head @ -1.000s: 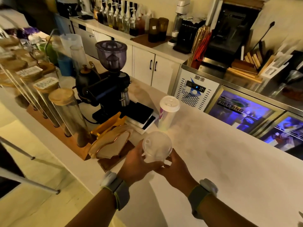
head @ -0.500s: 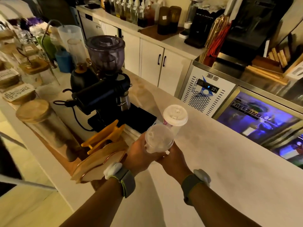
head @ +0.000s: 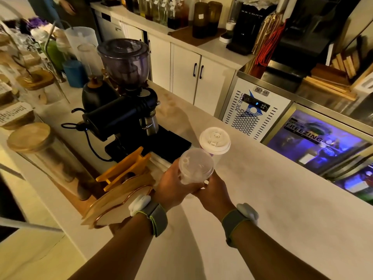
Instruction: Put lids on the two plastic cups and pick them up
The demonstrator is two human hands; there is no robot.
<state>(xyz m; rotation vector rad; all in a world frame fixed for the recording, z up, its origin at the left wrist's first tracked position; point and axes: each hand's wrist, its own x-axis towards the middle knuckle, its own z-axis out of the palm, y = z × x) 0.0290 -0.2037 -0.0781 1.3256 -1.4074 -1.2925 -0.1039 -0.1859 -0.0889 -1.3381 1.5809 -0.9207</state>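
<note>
A clear plastic cup with a clear lid on top is held over the white counter near its middle. My left hand wraps its left side and my right hand grips it from the right and below. Just behind it stands a second cup with a white lid, on the counter and apart from both hands. Its lower body is hidden behind the clear cup.
A black coffee grinder on a black base stands left of the cups. Yellow wooden holders and a tan plate lie at the near left. Tall glass jars with wooden lids line the left edge. A fridge front runs along the right.
The camera moved closer and lower over the counter. Both hands kept hold of the clear cup and carried it nearer to the white-lidded cup.
</note>
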